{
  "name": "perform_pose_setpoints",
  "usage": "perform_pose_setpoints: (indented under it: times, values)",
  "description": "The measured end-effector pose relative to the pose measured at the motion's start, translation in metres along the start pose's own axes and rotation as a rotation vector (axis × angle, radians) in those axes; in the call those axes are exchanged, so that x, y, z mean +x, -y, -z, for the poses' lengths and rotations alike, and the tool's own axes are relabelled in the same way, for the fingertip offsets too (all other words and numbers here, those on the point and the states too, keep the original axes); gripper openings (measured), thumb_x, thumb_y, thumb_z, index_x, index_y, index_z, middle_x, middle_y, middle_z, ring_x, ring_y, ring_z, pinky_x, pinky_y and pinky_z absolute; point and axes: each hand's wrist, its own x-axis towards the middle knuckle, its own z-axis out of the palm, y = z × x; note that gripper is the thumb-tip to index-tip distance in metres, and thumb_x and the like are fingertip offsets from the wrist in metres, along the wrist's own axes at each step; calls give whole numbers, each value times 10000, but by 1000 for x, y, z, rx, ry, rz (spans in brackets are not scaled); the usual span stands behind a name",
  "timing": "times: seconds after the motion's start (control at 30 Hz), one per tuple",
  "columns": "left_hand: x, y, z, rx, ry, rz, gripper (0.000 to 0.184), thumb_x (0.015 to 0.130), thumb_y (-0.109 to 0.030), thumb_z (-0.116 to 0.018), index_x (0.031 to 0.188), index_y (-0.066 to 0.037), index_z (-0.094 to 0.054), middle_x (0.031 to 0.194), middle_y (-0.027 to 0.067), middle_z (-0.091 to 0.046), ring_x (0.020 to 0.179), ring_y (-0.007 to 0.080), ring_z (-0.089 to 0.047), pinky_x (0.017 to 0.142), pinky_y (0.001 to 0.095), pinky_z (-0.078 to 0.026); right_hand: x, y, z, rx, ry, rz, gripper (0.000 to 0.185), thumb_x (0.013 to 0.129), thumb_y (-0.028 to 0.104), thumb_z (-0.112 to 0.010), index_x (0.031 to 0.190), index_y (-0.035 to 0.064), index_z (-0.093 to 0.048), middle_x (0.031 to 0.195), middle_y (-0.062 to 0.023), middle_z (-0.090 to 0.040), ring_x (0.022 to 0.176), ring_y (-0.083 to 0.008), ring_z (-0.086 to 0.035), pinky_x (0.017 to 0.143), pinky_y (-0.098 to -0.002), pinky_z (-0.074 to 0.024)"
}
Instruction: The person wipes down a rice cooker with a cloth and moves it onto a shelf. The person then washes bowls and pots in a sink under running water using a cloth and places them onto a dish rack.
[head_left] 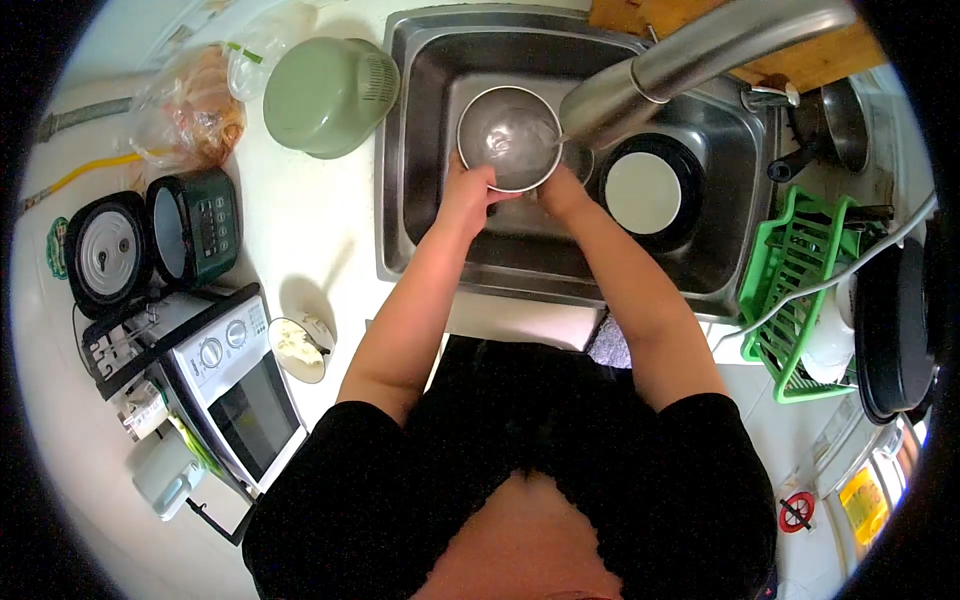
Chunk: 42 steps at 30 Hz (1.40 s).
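A round metal bowl with water in it is held over the sink, below the end of the large faucet. My left hand grips the bowl at its near left side, thumb up by the rim. At the near right side, my right hand holds the bowl too, its fingers partly hidden beneath it. Rippling shows on the water by the faucet end. To the right in the sink, a white round dish sits inside a black round pan.
Left of the sink stand a green colander bowl, a plastic bag of food, a rice cooker, a small bowl with pale food and a toaster oven. A green dish rack stands at the right.
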Motion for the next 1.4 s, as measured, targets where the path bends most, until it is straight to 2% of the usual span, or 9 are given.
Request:
perform_pose_setpoints:
  times: [0.33, 0.5, 0.67, 0.73, 0.83, 0.97, 1.17, 1.27, 1.4]
  values:
    - [-12, -1, -4, 153, -142, -156, 660, 821, -247, -542, 1344, -110, -163, 1264, 148, -354, 1089, 288, -452, 738, 395, -493, -61, 34, 82, 1263, -466, -5, 155, 828, 140, -539, 923, 18, -537, 807, -60, -578, 747, -112, -511, 676, -263, -430]
    - [-11, 20, -19, 355, -25, -293, 674, 871, -433, -448, 1359, -57, -175, 1386, 140, -221, 1259, 261, -245, 1034, 332, -173, -65, 77, 79, 239, -505, 2, 376, 728, 95, -606, 1076, -13, -512, 946, -154, -573, 873, -287, -570, 786, -353, -445]
    - [-30, 33, -38, 117, -20, -75, 684, 882, -510, -359, 1354, -52, -169, 1375, 135, -228, 1241, 256, -272, 1014, 358, -227, -28, 73, 78, 424, -461, -163, 331, 714, 144, -583, 978, -53, -550, 892, -201, -598, 904, -340, -573, 769, -383, -444]
    - [-29, 28, -35, 36, 63, 48, 612, 864, -565, -338, 1314, -164, -233, 1277, 68, -368, 1131, 251, -416, 837, 456, -429, -32, 77, 80, 567, -479, -68, 279, 717, 157, -571, 913, -43, -574, 831, -189, -613, 826, -318, -599, 731, -373, -452]
    - [7, 41, 3, 67, 38, -145, 598, 901, -478, -342, 1324, -67, -241, 1293, 110, -336, 1165, 219, -353, 972, 341, -283, -40, 72, 83, 410, 23, 201, 196, 709, 139, -573, 870, 31, -598, 842, -138, -614, 750, -313, -575, 703, -373, -454]
    - [-3, 29, -5, 255, 6, -233, 551, 913, -434, -348, 1319, -70, -266, 1261, 107, -373, 1150, 213, -370, 954, 321, -307, -61, 64, 81, -49, -625, 184, 198, 699, 113, -590, 867, 8, -580, 837, -154, -595, 761, -356, -553, 706, -399, -461]
    - [-21, 28, -37, 155, -15, 14, 548, 886, -502, -345, 1304, -159, -259, 1251, 95, -385, 1075, 264, -468, 771, 438, -468, -37, 75, 85, 394, -495, 115, 239, 732, 84, -540, 947, -18, -548, 920, -192, -551, 809, -375, -538, 707, -377, -456]
    - [11, 35, -6, 153, -41, -146, 585, 896, -452, -368, 1318, -59, -269, 1282, 137, -355, 1127, 253, -399, 939, 346, -330, -38, 77, 81, 555, -98, 335, 313, 721, 97, -547, 1012, -18, -530, 1004, -206, -544, 909, -373, -535, 740, -366, -445]
    - [16, 11, 5, 194, -46, -187, 513, 904, -390, -383, 1266, -27, -365, 1227, 159, -420, 1132, 241, -398, 956, 334, -297, -79, 65, 91, -18, -338, 597, 332, 674, 107, -578, 997, 36, -560, 997, -185, -543, 960, -329, -524, 800, -400, -421]
